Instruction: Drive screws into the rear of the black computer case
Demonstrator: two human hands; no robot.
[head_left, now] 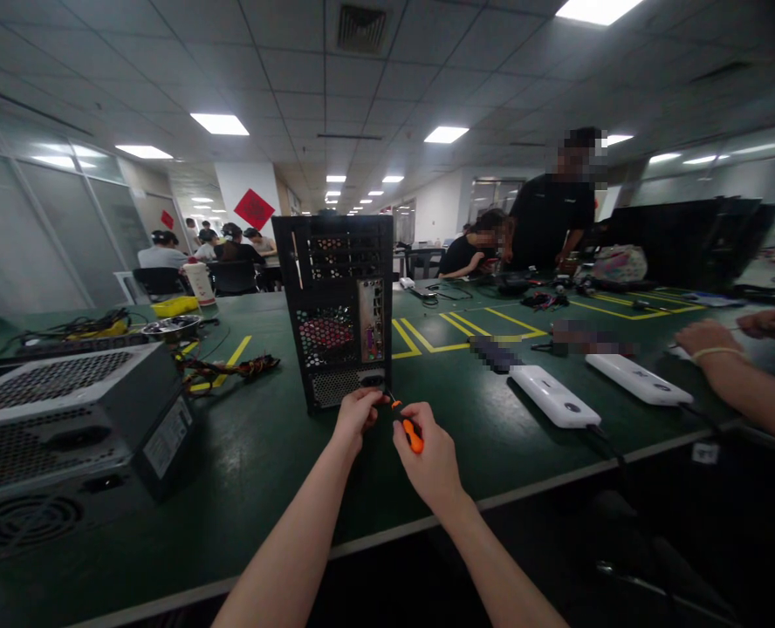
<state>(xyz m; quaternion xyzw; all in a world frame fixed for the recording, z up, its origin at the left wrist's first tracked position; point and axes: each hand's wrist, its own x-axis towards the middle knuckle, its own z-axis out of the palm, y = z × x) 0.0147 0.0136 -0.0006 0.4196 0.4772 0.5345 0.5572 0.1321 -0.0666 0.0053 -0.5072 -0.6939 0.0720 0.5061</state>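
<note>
A black computer case (344, 292) stands upright on the green table, with its back panel facing me. My right hand (432, 453) is closed around an orange-and-black screwdriver (413, 436), whose shaft points up and left toward the lower right corner of the case. Close to that corner, my left hand (357, 417) has its fingers pinched together beside the screwdriver's tip. Whatever is between those fingers is too small to make out. Just above them sits the power socket (373, 381) at the bottom of the case's back.
Two grey power supplies (66, 436) are stacked at the left, with bundled cables (236, 368) behind them. White power strips (553, 397) lie to the right. Another person's hands (711, 340) are at work at the far right. A cup (200, 283) stands behind at left.
</note>
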